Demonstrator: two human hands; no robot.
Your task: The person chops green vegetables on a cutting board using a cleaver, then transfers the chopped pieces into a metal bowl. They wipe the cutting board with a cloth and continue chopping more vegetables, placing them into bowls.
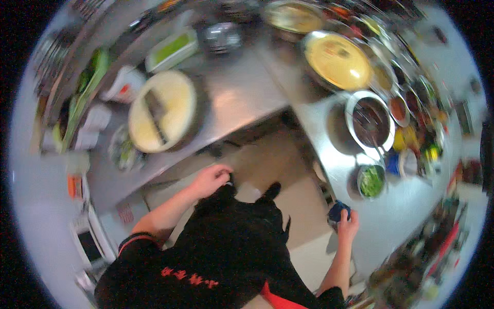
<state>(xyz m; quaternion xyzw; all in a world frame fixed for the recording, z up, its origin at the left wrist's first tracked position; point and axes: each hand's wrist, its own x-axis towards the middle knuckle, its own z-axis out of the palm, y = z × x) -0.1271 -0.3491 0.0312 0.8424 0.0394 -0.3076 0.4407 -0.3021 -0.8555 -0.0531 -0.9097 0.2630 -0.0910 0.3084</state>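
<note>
My right hand [348, 223] grips a bunched dark blue cloth [339, 211] at the edge of the right-hand steel counter. Just beyond it on that counter stands a small bowl of chopped greens [371, 181]. Farther along is a white-rimmed bowl of dark sauce [370, 121] with a utensil handle leaning out. My left hand [212, 180] hangs in front of my black clothing with its fingers curled; whether something is in them is hidden. A round cutting board [181, 112] lies on the left counter, with a cleaver [155, 116] resting on it.
A wide basin of yellow liquid [335, 61] stands near the counters' corner, with several seasoning bowls to its right. A white tub of greens [173, 50] and a metal bowl [223, 36] are at the back. Leeks [87, 96] lie far left. Tiled floor [283, 201] shows between the counters.
</note>
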